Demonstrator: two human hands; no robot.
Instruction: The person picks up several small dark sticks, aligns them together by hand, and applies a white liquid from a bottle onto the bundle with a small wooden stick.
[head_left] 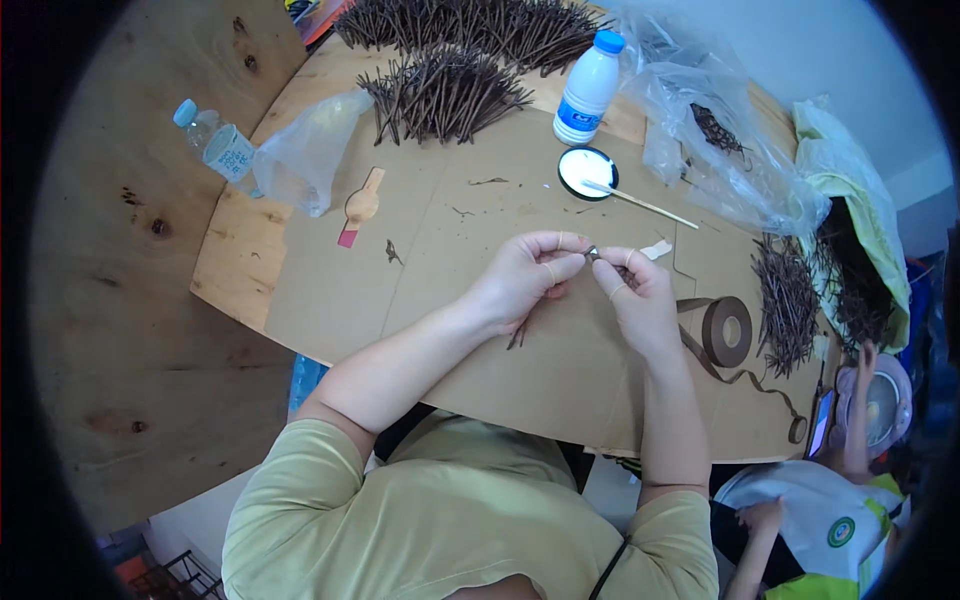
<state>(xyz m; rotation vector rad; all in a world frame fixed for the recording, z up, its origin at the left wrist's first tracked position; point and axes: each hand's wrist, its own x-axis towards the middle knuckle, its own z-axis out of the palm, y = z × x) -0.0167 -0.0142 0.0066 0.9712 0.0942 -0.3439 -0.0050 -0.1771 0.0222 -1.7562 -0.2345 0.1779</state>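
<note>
Above the cardboard, near its middle, my left hand (520, 282) and my right hand (642, 300) meet with fingertips pinched. Between them is the end of a thin brown stem (592, 253), with a small pale spot on it. Brown stem ends (517, 336) stick out below my left palm. More brown shows under my right fingers, mostly hidden. Pale thin bands circle several of my fingers. Closest to my right hand are a roll of brown tape (714, 345), its loose strip trailing right, and a small white scrap (656, 250).
Piles of brown stems (445, 95) lie along the far side, another bundle (785, 300) at right. A white bottle (588, 90) stands behind a dish of white paste (580, 172) with a stick. A clear bottle (220, 148) is far left. Another person (825, 520) sits at lower right.
</note>
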